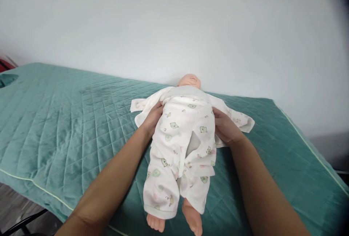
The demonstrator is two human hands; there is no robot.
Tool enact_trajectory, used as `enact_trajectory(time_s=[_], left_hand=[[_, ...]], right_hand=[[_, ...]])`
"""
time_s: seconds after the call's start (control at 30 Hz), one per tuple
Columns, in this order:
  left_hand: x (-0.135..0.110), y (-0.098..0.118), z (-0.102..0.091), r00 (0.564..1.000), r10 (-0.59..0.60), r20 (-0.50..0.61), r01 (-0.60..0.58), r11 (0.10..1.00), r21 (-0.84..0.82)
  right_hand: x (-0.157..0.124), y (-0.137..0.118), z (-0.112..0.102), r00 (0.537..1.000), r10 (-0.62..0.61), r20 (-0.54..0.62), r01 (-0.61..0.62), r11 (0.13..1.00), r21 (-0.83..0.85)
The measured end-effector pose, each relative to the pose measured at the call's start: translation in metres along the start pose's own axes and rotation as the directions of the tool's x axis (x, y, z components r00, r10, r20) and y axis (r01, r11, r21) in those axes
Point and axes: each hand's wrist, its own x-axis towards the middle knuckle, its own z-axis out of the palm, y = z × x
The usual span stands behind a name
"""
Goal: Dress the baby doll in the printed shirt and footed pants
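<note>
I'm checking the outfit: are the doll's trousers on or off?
On: both feet of the doll stick out below the cuffs of the trousers.

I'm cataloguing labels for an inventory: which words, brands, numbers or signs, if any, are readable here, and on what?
No readable words, labels, brands, numbers or signs show.
The doll's white trousers carry animal-like pictures; their tiniest marks are too small to make out.
No lettering shows on the green quilted cover or the wall.

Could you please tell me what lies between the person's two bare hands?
In the head view, white fabric trousers with animal prints, worn by a plastic-looking baby doll, lie between the left hand and the right hand.
</note>
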Motion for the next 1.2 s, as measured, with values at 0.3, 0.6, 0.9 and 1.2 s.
enact_trajectory(time_s=[0.3, 0.6, 0.9, 1.2], left_hand=[[0.015, -0.016, -0.010, 0.987, -0.025, 0.160, 0.029, 0.999, -0.023], [0.012, -0.014, -0.018, 0.966, -0.032, 0.256, -0.028, 0.974, 0.226], [0.006, -0.016, -0.010, 0.996, 0.059, 0.066, -0.082, 0.886, 0.456], [-0.001, -0.017, -0.004, 0.996, 0.058, -0.065, -0.027, 0.919, 0.394]], right_hand=[[0.003, 0.002, 0.006, 0.977, -0.013, -0.213, -0.022, 0.986, -0.162], [-0.001, -0.003, -0.003, 0.998, -0.015, -0.060, 0.000, 0.968, -0.250], [-0.002, -0.007, 0.002, 0.998, -0.026, -0.066, 0.003, 0.947, -0.321], [0.000, -0.007, 0.000, 0.999, 0.004, 0.049, 0.007, 0.975, -0.220]])
